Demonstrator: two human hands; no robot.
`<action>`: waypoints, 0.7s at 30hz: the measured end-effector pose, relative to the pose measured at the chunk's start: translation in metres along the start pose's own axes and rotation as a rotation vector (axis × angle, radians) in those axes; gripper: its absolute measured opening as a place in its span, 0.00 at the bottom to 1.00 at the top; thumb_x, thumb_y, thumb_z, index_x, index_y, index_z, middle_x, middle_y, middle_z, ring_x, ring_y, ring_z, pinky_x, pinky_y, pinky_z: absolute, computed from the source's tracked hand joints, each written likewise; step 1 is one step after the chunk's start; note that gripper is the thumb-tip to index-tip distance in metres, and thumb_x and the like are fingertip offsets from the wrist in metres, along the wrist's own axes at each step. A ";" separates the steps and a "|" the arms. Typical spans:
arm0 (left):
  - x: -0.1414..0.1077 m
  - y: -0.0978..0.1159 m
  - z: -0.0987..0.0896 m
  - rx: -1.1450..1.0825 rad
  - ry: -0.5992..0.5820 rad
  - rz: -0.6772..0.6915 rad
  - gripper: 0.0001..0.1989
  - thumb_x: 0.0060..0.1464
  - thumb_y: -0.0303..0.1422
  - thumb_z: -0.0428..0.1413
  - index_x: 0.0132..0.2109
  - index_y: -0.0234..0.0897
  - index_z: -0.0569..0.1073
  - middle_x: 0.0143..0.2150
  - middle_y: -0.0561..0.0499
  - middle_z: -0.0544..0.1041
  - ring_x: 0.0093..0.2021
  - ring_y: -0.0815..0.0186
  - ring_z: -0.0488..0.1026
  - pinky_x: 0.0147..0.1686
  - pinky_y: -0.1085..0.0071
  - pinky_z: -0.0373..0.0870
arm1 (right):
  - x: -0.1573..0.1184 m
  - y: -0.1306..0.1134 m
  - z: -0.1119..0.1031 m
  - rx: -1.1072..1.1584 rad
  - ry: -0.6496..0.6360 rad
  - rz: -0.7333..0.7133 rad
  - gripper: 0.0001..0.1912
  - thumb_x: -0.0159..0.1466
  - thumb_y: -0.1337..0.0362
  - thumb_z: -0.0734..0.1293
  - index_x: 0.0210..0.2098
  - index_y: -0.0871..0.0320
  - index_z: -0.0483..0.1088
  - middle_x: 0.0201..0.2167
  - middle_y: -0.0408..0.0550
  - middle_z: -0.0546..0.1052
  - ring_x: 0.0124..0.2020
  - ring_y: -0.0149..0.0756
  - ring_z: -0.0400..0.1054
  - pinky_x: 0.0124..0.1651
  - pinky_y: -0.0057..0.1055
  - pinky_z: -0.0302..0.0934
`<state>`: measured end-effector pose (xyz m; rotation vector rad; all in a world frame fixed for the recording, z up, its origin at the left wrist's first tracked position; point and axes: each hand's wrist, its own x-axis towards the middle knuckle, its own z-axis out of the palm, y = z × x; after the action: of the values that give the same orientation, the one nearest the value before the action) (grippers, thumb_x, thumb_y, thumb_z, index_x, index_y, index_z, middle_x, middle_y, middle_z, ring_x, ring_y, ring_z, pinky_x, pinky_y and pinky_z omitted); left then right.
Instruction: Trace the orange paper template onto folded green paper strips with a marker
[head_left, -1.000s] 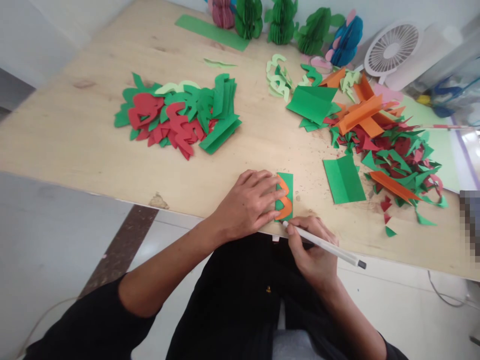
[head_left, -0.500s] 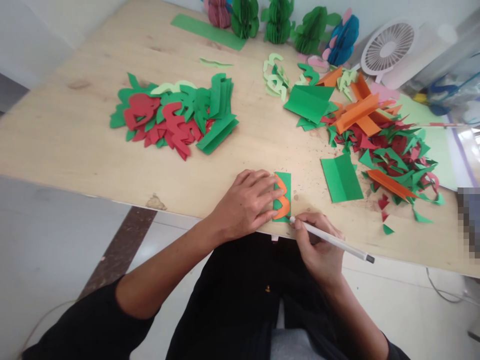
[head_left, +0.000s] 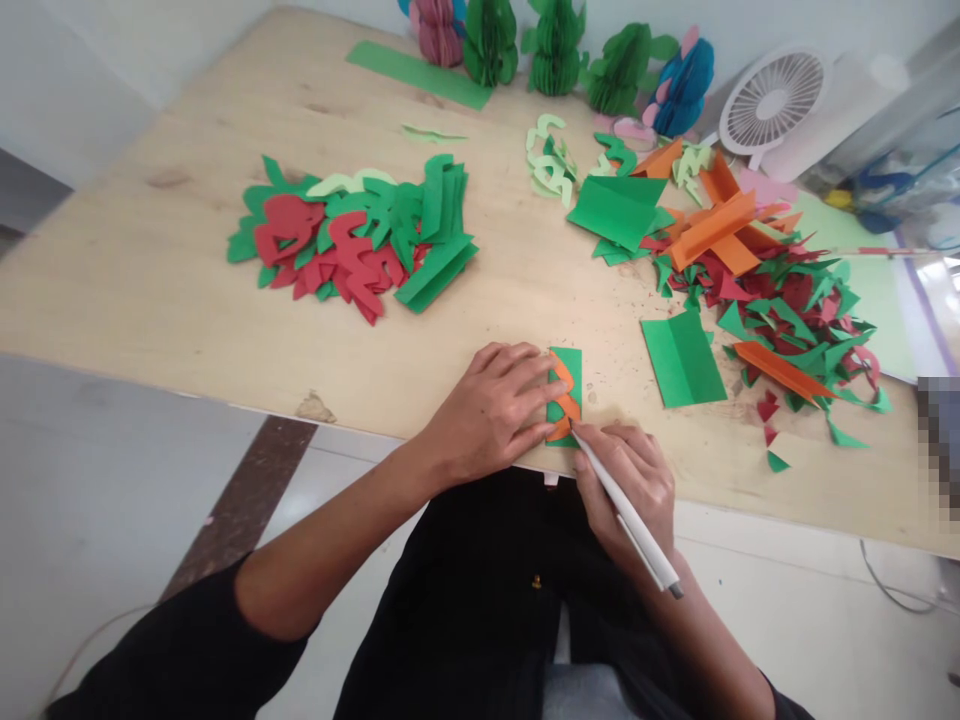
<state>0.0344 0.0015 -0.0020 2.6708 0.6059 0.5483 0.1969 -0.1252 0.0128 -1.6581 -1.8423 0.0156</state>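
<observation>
My left hand lies with fingers stretched out and slightly apart. Its fingertips press an orange curved paper cut-out onto a small green paper rectangle near the table's front edge. A white pen with a grey end is gripped in my right hand. The pen's tip meets the lower right side of the orange cut-out, and the green paper shows around it. My fingers cover the cut-out's left part.
Red and green cut-outs are heaped to the left. A folded green sheet lies right of my hands, beside a pile of paper scraps. Behind stand paper honeycomb figures and a white fan.
My right hand has shifted slightly left and turned the pen more upright in view. The pen tip has moved up along the orange cut-out's edge. My left hand stays in place.
</observation>
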 end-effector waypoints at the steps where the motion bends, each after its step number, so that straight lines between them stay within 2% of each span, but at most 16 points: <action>1: 0.000 0.000 0.000 -0.001 -0.002 -0.001 0.18 0.63 0.39 0.52 0.57 0.38 0.72 0.61 0.43 0.70 0.62 0.52 0.62 0.61 0.52 0.57 | 0.000 0.000 0.000 -0.005 0.001 -0.006 0.14 0.63 0.73 0.63 0.47 0.58 0.72 0.32 0.48 0.81 0.36 0.40 0.74 0.39 0.37 0.64; 7: 0.000 0.001 0.000 0.017 -0.014 -0.017 0.19 0.63 0.41 0.54 0.56 0.39 0.72 0.61 0.44 0.70 0.62 0.52 0.61 0.61 0.53 0.56 | 0.001 -0.001 0.001 -0.005 0.020 -0.023 0.13 0.62 0.74 0.64 0.46 0.58 0.71 0.31 0.49 0.81 0.34 0.40 0.73 0.38 0.37 0.64; 11: -0.001 0.000 0.001 0.032 -0.013 -0.007 0.18 0.63 0.40 0.53 0.57 0.39 0.71 0.61 0.44 0.70 0.63 0.52 0.60 0.61 0.53 0.55 | 0.003 -0.007 -0.002 0.095 0.055 0.075 0.10 0.63 0.73 0.64 0.43 0.57 0.72 0.32 0.48 0.80 0.32 0.37 0.73 0.37 0.34 0.65; 15: -0.001 0.000 0.001 0.029 -0.012 -0.005 0.18 0.63 0.40 0.53 0.56 0.39 0.71 0.61 0.44 0.69 0.62 0.52 0.60 0.61 0.53 0.55 | 0.004 -0.014 -0.003 0.130 0.058 0.160 0.05 0.64 0.71 0.64 0.35 0.55 0.70 0.27 0.44 0.78 0.27 0.33 0.72 0.33 0.31 0.65; 21: -0.001 0.001 0.001 0.025 0.006 -0.001 0.17 0.62 0.39 0.53 0.56 0.39 0.72 0.61 0.45 0.70 0.62 0.52 0.61 0.60 0.54 0.55 | 0.003 -0.016 0.001 0.067 0.054 0.141 0.05 0.62 0.71 0.64 0.32 0.55 0.69 0.24 0.42 0.77 0.26 0.33 0.70 0.32 0.31 0.62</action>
<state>0.0340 0.0005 -0.0025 2.6927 0.6193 0.5523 0.1826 -0.1256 0.0200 -1.7217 -1.6649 0.0906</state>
